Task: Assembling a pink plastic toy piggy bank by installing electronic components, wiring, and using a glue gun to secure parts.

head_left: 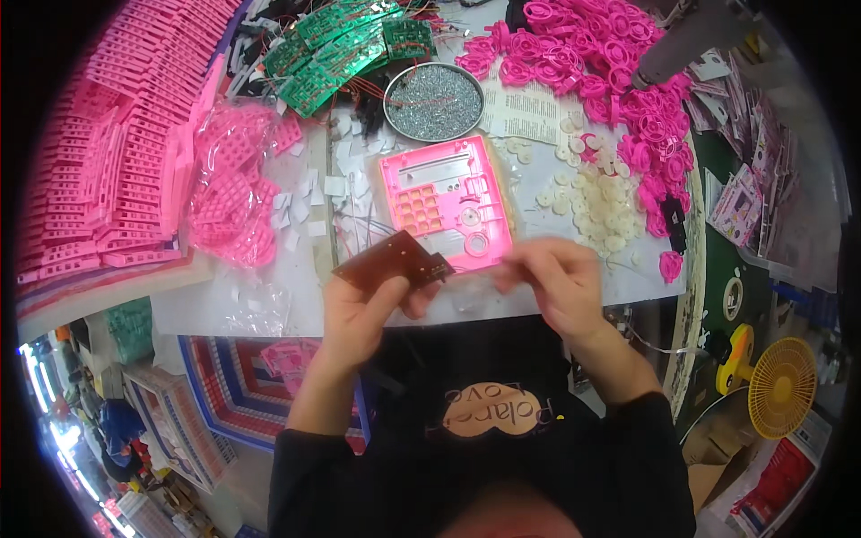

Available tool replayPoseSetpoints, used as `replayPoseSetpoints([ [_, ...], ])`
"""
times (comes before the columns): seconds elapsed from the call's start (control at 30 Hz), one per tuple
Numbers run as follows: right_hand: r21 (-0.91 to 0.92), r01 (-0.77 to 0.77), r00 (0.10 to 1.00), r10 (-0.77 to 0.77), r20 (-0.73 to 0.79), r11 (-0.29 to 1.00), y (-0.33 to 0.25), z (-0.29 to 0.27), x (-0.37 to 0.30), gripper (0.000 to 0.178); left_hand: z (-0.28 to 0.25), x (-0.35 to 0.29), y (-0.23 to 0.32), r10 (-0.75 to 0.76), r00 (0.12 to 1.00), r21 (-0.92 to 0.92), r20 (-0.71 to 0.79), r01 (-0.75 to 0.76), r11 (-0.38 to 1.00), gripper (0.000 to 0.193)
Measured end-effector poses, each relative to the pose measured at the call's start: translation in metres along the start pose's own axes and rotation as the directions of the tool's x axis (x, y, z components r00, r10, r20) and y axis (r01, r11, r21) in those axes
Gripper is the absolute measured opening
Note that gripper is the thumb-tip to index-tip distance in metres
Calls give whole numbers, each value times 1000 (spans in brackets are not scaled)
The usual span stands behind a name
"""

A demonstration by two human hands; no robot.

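Circuit board (384, 260), brown side up, is gripped between thumb and curled fingers of the left hand (359, 316), at the near-left corner of the pink plastic housing (490, 213). Fingers of the right hand (563, 285) are bent close together by its near-right corner; whether anything thin is pinched there cannot be told.
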State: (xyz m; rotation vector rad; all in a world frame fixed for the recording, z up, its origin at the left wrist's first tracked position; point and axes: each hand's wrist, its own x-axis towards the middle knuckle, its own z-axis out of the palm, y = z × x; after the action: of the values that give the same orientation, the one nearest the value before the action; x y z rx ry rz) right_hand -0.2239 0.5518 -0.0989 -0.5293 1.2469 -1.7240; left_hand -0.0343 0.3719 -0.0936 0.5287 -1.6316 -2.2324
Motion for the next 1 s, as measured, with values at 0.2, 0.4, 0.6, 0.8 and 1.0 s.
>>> replayPoseSetpoints([
  [0.2,-273,-271,925,328,191,923,-57,-149,-58,71,-6,-7,16,28,952,631,304,-223,743,17],
  [0.4,-742,569,697,270,664,355,-94,-47,-7,115,15,6,10,39,802,587,597,-469,661,29],
  [0.6,-531,566,517,231,824,630,-61,-7,58,80,2,-13,11,81,835,584,545,-447,678,34],
  [0.8,-707,613,709,149,690,353,-23,60,160,22,-36,-46,13,233,927,657,293,-372,656,32],
  [1.0,-614,764,579,-210,788,-199,91,167,271,17,-38,-55,2,261,932,622,252,-362,694,40],
])
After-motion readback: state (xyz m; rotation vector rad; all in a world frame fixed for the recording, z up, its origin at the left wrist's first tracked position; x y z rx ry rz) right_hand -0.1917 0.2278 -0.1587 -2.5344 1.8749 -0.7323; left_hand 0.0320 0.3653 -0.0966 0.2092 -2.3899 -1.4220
